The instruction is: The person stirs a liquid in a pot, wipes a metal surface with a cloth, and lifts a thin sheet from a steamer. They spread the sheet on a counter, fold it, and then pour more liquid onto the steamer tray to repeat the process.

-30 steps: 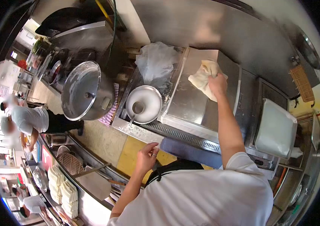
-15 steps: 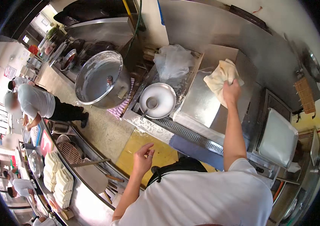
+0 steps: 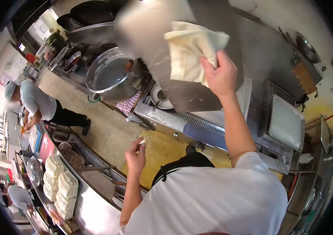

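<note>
A folded cream cloth (image 3: pixel 192 49) is bunched in my right hand (image 3: pixel 221 74), my thumb pressing on its lower edge. Behind the cloth a large metal lid (image 3: pixel 198 98) stands tilted up over the cooker; the cloth hides where the hand meets it. White steam (image 3: pixel 143 27) billows at the lid's upper left. My left hand (image 3: pixel 136 156) hangs over the yellowish floor near the cooker's front edge, fingers loosely bent, with nothing visible in it. A metal bowl (image 3: pixel 167 103) of white contents with a ladle (image 3: pixel 161 96) is partly covered by the lid.
A big metal pot (image 3: pixel 113 84) stands left of the lid, beside a striped cloth (image 3: pixel 129 103). At right is a covered white tray (image 3: pixel 286 121). The left counter (image 3: pixel 92 207) bears stacks of pale folded pieces (image 3: pixel 64 188). A co-worker (image 3: pixel 39 100) stands at its far end.
The metal lid has come up off the cooker and tilted, moving left with my right hand and the cloth. Steam has appeared. My left hand has shifted slightly left and its fingers have turned.
</note>
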The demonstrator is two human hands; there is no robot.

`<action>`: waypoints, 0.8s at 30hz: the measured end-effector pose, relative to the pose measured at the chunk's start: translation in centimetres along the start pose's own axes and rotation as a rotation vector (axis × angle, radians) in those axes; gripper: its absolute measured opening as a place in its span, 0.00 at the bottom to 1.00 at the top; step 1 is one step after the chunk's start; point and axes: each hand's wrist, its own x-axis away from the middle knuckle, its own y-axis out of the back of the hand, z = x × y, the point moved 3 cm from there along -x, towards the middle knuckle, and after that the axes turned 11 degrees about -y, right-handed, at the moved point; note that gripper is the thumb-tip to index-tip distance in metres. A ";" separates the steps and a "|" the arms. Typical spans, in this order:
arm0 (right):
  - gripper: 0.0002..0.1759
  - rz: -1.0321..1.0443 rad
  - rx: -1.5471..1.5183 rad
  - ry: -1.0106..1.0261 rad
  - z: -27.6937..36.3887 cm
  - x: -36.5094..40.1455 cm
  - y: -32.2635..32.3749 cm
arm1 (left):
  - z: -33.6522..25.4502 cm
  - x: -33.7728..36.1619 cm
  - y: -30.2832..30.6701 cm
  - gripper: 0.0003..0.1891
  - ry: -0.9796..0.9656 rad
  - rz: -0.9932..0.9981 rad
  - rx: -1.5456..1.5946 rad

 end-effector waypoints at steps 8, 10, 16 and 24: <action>0.19 0.236 -0.260 0.548 15.9 10.8 -6.2 | 4.6 9.9 13.9 0.12 0.123 -0.399 0.082; 0.19 0.333 -0.344 0.616 19.4 14.3 -8.5 | 6.4 13.6 16.9 0.12 0.130 -0.523 0.142; 0.17 0.594 -0.545 0.848 29.7 25.1 -14.2 | 7.9 25.7 23.4 0.12 0.269 -0.873 0.107; 0.15 1.032 -0.760 1.077 40.9 40.8 -17.8 | 6.8 37.6 22.8 0.12 0.368 -1.339 -0.059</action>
